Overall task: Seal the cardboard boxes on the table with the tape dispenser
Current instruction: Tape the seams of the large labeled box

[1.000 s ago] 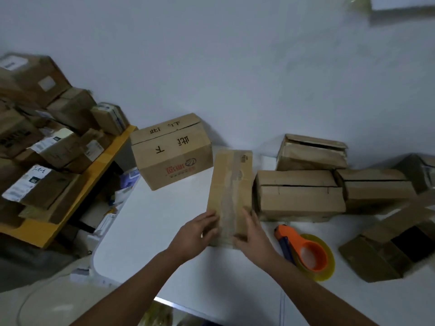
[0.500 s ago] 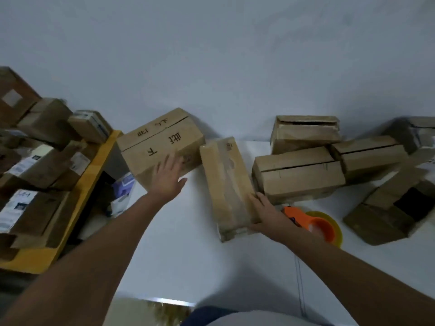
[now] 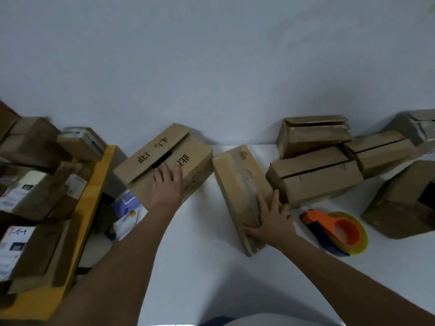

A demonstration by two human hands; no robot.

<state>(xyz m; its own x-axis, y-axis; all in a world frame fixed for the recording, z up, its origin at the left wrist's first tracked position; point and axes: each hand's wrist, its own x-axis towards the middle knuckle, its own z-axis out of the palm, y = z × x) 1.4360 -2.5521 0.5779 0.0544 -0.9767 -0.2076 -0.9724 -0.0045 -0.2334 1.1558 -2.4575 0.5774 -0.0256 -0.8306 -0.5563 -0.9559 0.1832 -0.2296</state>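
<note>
I see the left hand [image 3: 166, 187] laid flat on the printed box [image 3: 164, 161], fingers spread, fingertips at the dark gap between its two top flaps. The hand presses on the box and grips nothing. This box sits at the left edge of the table [image 3: 200, 243], turned at an angle, flaps unsealed.

I see the right hand [image 3: 269, 223] resting palm-down on the near end of the taped box [image 3: 242, 191], fingers [image 3: 261, 203] extended over its top, thumb along the near edge. The hand is not closed around it. A strip of clear tape runs along the length of this box. It lies flat on the table, between the printed box and the box group at right.

The dispenser [image 3: 334, 231] lies on the table just right of the right hand, apart from it. Body orange with a dark handle; roll yellowish. Neither hand touches it.

Right of the taped box, the slit box [image 3: 315, 177] shows an open seam across its top. Behind it stand the rear box [image 3: 313, 135] and a second slit box [image 3: 381, 151]. A dark box [image 3: 404, 201] sits at the far right.

Left of the table, a yellow shelf [image 3: 94, 184] carries stacked parcels [image 3: 30, 184] with white labels; label text is not legible
</note>
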